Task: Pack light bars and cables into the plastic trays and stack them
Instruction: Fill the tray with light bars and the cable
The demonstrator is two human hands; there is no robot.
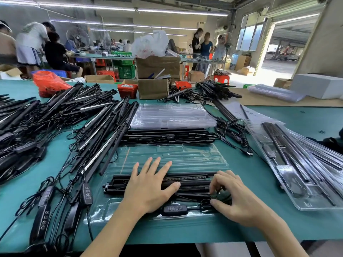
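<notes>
Right now: left hand (148,186) flat, fingers spread straight, pressing black light bars (187,179) down into front clear tray (185,156) on green table (278,216); right hand (235,199) curled, fingertips pinching coiled black cable (221,197) at tray's right end; button controller (174,209) seated in near slot; empty tray stack (172,115) behind; loose bar pile (74,119) left; packed trays (300,164) right.
</notes>
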